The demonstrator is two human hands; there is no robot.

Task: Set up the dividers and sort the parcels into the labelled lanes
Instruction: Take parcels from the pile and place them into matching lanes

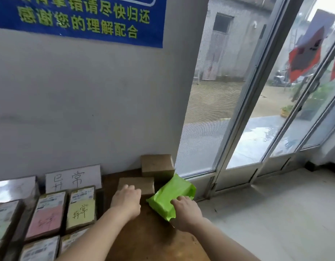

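A bright green soft parcel [170, 196] lies at the right edge of the brown wooden table [155, 242], and my right hand [187, 211] grips its near end. My left hand [126, 201] rests with curled fingers on a small brown cardboard box [138, 183]. Behind that box a larger brown box [157, 164] stands against the wall. To the left, labelled parcels lie in lanes: one with a yellow note [81, 208], one with a pink note [47, 215]. A white handwritten lane sign [73, 178] leans on the wall behind them.
Further parcels [40, 249] fill the table's near left, with a second white sign [14, 187] at far left. A dark divider strip [99, 202] runs between the lanes and the boxes. Glass doors [257, 110] and pale floor [276, 213] lie to the right.
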